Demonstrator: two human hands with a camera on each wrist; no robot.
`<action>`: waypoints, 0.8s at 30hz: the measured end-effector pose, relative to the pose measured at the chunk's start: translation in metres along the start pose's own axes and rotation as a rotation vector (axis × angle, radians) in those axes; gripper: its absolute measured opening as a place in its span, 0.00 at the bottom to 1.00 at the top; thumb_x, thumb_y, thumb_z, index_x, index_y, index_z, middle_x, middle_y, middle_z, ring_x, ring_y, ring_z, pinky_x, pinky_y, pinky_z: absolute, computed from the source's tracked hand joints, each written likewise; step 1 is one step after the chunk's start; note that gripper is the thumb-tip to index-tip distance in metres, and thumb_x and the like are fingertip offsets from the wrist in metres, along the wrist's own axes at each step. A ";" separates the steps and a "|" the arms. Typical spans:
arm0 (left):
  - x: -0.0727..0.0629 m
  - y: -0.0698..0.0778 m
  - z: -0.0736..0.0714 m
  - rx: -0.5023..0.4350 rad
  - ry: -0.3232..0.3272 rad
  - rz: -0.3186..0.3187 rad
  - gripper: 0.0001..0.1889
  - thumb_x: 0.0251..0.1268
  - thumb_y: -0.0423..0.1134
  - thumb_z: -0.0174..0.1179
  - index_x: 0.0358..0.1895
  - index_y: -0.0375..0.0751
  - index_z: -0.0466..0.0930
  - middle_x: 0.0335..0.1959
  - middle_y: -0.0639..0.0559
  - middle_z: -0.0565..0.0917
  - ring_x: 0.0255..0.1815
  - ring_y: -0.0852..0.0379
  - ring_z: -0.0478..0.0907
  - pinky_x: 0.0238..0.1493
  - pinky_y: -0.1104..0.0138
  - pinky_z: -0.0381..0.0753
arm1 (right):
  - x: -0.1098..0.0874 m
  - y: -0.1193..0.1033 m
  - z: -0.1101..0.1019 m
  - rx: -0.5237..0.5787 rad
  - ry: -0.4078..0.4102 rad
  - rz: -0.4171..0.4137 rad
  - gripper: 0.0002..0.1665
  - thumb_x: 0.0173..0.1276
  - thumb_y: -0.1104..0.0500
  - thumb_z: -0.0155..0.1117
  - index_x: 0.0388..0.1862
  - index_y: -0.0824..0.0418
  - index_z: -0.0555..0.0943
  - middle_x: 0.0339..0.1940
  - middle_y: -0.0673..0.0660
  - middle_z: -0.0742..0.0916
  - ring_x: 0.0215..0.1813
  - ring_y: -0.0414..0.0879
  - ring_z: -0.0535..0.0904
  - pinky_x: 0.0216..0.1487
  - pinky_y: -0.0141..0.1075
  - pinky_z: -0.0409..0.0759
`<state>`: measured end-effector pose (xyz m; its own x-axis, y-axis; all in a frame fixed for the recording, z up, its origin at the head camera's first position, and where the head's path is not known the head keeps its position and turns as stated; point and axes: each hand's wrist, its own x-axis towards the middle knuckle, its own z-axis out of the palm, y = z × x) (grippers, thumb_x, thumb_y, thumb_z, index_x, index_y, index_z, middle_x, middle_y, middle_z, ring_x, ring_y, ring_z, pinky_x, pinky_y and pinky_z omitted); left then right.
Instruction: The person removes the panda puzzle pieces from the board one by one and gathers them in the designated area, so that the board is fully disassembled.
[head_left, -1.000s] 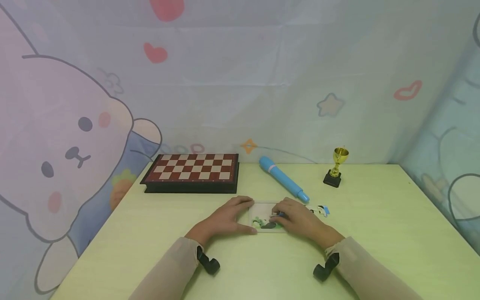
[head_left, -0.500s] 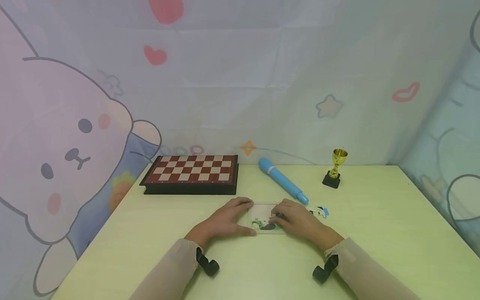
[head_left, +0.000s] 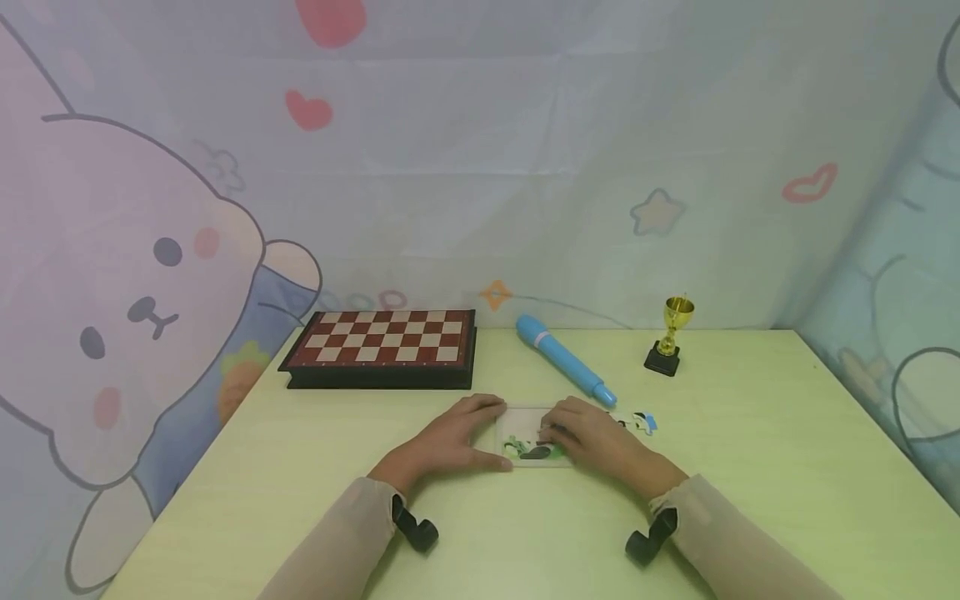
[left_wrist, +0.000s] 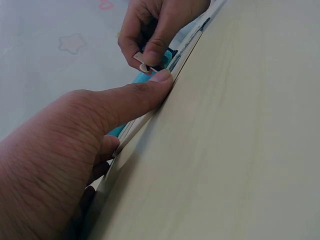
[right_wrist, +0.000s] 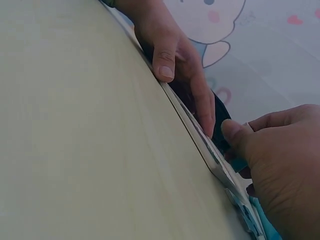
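Note:
In the head view a flat, pale puzzle board [head_left: 519, 422] lies on the table, with green and dark-grey picture pieces [head_left: 536, 452] along its near side. My left hand [head_left: 450, 442] holds the board's left end, thumb at the near edge and fingers at the far corner. Over the board's right part, my right hand [head_left: 600, 437] pinches a small puzzle piece [left_wrist: 140, 58] between thumb and fingers; the left wrist view shows its pale edge. Most of that piece is hidden by the fingertips. Several loose puzzle pieces [head_left: 643, 422] lie just right of the right hand.
A checkered chessboard box [head_left: 382, 346] stands at the back left of the table. A blue marker-shaped stick [head_left: 566, 358] lies slanted behind the puzzle board. Farther right is a small gold trophy cup [head_left: 671, 333] on a black base. A printed cloth hangs behind the table.
The right fingers have shifted slightly on the pinched puzzle piece, and its blue part, seen earlier at the fingertips, is now hidden in the head view. The left hand stays in place.

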<state>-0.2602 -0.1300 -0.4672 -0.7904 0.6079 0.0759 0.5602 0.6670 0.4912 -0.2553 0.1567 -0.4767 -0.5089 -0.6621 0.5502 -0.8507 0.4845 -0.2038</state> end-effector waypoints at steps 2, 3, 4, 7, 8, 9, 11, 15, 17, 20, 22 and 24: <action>0.000 0.000 0.000 -0.004 -0.003 -0.002 0.53 0.50 0.75 0.65 0.77 0.50 0.64 0.76 0.59 0.63 0.77 0.55 0.57 0.74 0.53 0.61 | -0.001 0.001 -0.001 0.017 0.008 -0.014 0.08 0.67 0.64 0.70 0.44 0.56 0.84 0.42 0.46 0.84 0.45 0.39 0.79 0.48 0.34 0.81; 0.000 0.000 0.001 -0.002 -0.006 -0.004 0.53 0.50 0.76 0.64 0.77 0.50 0.64 0.76 0.59 0.63 0.77 0.55 0.57 0.74 0.54 0.61 | -0.002 0.002 -0.002 0.025 0.008 -0.019 0.09 0.68 0.65 0.69 0.45 0.56 0.84 0.42 0.46 0.84 0.46 0.39 0.79 0.49 0.34 0.81; 0.000 -0.001 0.001 0.000 -0.008 -0.005 0.53 0.50 0.76 0.64 0.77 0.51 0.64 0.76 0.59 0.62 0.77 0.55 0.57 0.74 0.54 0.61 | -0.002 0.002 -0.003 0.032 0.006 -0.021 0.09 0.68 0.66 0.68 0.46 0.56 0.84 0.43 0.46 0.84 0.47 0.39 0.79 0.50 0.34 0.81; 0.000 -0.002 0.002 0.004 -0.009 -0.007 0.53 0.49 0.77 0.64 0.77 0.52 0.64 0.76 0.60 0.62 0.77 0.56 0.56 0.74 0.54 0.61 | -0.005 0.004 -0.008 0.074 0.009 -0.012 0.09 0.70 0.65 0.67 0.47 0.55 0.84 0.44 0.45 0.84 0.47 0.38 0.80 0.50 0.34 0.81; 0.001 -0.002 0.002 0.008 -0.009 -0.009 0.53 0.49 0.77 0.64 0.77 0.52 0.64 0.76 0.61 0.62 0.77 0.56 0.56 0.74 0.54 0.61 | -0.007 0.006 -0.009 0.082 0.017 -0.011 0.09 0.70 0.64 0.67 0.47 0.54 0.84 0.44 0.45 0.84 0.47 0.37 0.80 0.49 0.33 0.80; 0.001 -0.003 0.002 0.008 -0.008 -0.009 0.53 0.49 0.77 0.64 0.77 0.52 0.64 0.76 0.61 0.62 0.77 0.56 0.56 0.74 0.54 0.61 | -0.010 0.007 -0.011 0.089 0.027 -0.009 0.09 0.70 0.64 0.67 0.47 0.54 0.84 0.44 0.44 0.84 0.46 0.36 0.79 0.47 0.31 0.80; 0.001 -0.003 0.003 0.010 -0.007 -0.011 0.53 0.49 0.76 0.64 0.77 0.53 0.64 0.76 0.61 0.62 0.77 0.56 0.56 0.74 0.54 0.61 | -0.016 0.010 -0.015 0.104 0.051 0.004 0.10 0.70 0.64 0.68 0.47 0.52 0.84 0.43 0.43 0.84 0.41 0.34 0.78 0.41 0.28 0.79; 0.001 -0.002 0.003 0.010 -0.012 -0.017 0.53 0.50 0.76 0.64 0.78 0.53 0.63 0.76 0.61 0.61 0.77 0.56 0.55 0.74 0.54 0.60 | -0.036 0.018 -0.028 0.129 0.089 0.050 0.12 0.69 0.64 0.69 0.47 0.50 0.83 0.40 0.41 0.83 0.34 0.32 0.73 0.32 0.25 0.74; 0.000 -0.001 0.003 0.009 -0.015 -0.018 0.53 0.50 0.75 0.65 0.78 0.52 0.63 0.76 0.61 0.61 0.77 0.56 0.55 0.74 0.54 0.60 | -0.046 0.022 -0.036 0.135 0.093 0.095 0.12 0.68 0.64 0.69 0.47 0.49 0.83 0.39 0.40 0.83 0.33 0.33 0.73 0.31 0.26 0.74; 0.000 0.000 0.002 0.006 -0.014 -0.018 0.52 0.50 0.74 0.65 0.77 0.52 0.63 0.76 0.61 0.61 0.77 0.56 0.55 0.74 0.54 0.61 | -0.061 0.027 -0.048 0.137 0.100 0.172 0.12 0.67 0.63 0.71 0.46 0.48 0.83 0.37 0.38 0.83 0.34 0.33 0.76 0.31 0.28 0.76; 0.000 0.000 0.001 0.007 -0.012 -0.016 0.52 0.50 0.74 0.65 0.77 0.52 0.63 0.76 0.61 0.61 0.77 0.57 0.55 0.74 0.54 0.61 | -0.072 0.031 -0.055 0.127 0.109 0.211 0.12 0.66 0.62 0.72 0.45 0.47 0.83 0.37 0.37 0.84 0.35 0.33 0.78 0.33 0.30 0.78; 0.000 0.000 0.001 0.011 -0.011 -0.016 0.52 0.50 0.75 0.65 0.78 0.52 0.63 0.76 0.61 0.61 0.77 0.57 0.55 0.74 0.55 0.60 | -0.082 0.034 -0.060 0.118 0.120 0.242 0.13 0.64 0.63 0.74 0.43 0.47 0.84 0.37 0.36 0.85 0.35 0.33 0.80 0.36 0.29 0.79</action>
<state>-0.2604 -0.1294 -0.4684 -0.7967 0.6016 0.0583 0.5500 0.6815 0.4828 -0.2349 0.2621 -0.4801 -0.6854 -0.4597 0.5647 -0.7198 0.5453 -0.4296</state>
